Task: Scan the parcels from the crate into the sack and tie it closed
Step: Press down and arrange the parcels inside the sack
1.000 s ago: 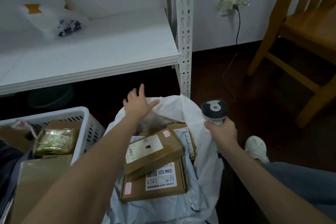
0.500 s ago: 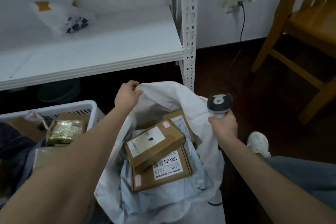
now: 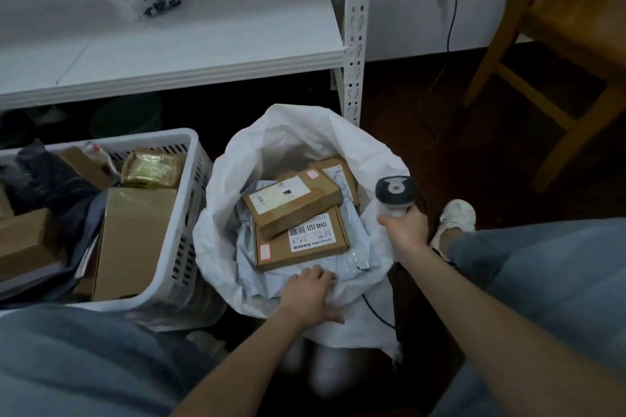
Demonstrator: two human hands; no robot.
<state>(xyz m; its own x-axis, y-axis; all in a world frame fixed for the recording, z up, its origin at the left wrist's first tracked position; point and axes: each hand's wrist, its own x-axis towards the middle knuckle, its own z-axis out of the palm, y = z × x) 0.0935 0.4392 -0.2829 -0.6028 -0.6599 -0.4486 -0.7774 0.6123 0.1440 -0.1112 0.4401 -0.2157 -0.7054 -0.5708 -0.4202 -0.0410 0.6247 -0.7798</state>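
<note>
Pinching the sack [image 3: 216, 230] by its near rim, lower centre, the left hand [image 3: 310, 294] may lose it and the mouth sag; the right hand [image 3: 404, 230] keeps its grip curled round the scanner [image 3: 395, 193]; parcels [image 3: 135, 240] lie in the crate [image 3: 169, 138], left.

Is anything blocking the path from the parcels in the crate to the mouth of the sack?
Nothing visible does. The sack stands beside the crate, mouth wide open. The left hand grips only its near rim; the right hand holds the scanner at the right rim. The big brown box in the crate lies uncovered.
</note>
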